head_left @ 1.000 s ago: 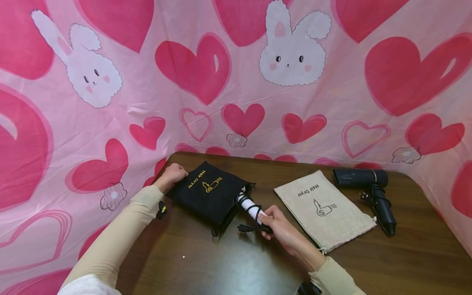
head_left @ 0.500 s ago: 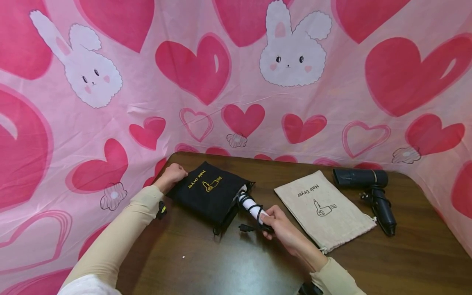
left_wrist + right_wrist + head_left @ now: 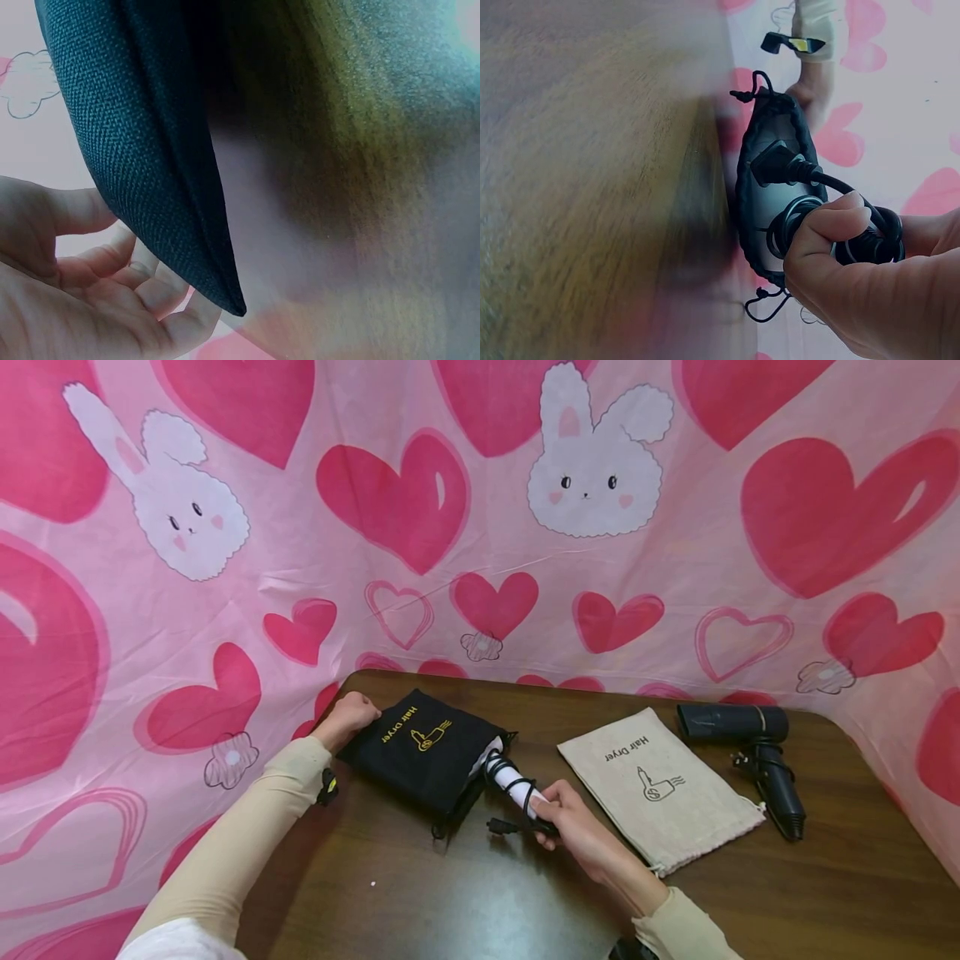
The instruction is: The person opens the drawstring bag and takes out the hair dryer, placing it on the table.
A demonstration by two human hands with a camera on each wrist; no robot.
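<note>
A black drawstring bag (image 3: 408,760) printed "Hair Dryer" in yellow lies at the left of the table. My left hand (image 3: 356,714) pinches its closed far-left corner; in the left wrist view the thumb and fingers sit along the dark fabric edge. From the bag's mouth sticks the white handle of a hair dryer (image 3: 517,787), wound with black cord; its head is mostly hidden inside. My right hand (image 3: 566,818) grips the handle's end and cord. In the right wrist view the black plug (image 3: 775,163) hangs in front of the bag's open mouth.
A beige drawstring bag (image 3: 660,789) with the same print lies flat right of my right hand. Behind it, at the table's right, rests a black hair dryer (image 3: 738,724). A pink cloth (image 3: 495,552) with hearts and rabbits hangs around the wooden table (image 3: 420,902).
The white hair dryer has slid slightly out to the right with my right hand, and more of its white head shows at the bag's mouth. My left hand stays at the corner.
</note>
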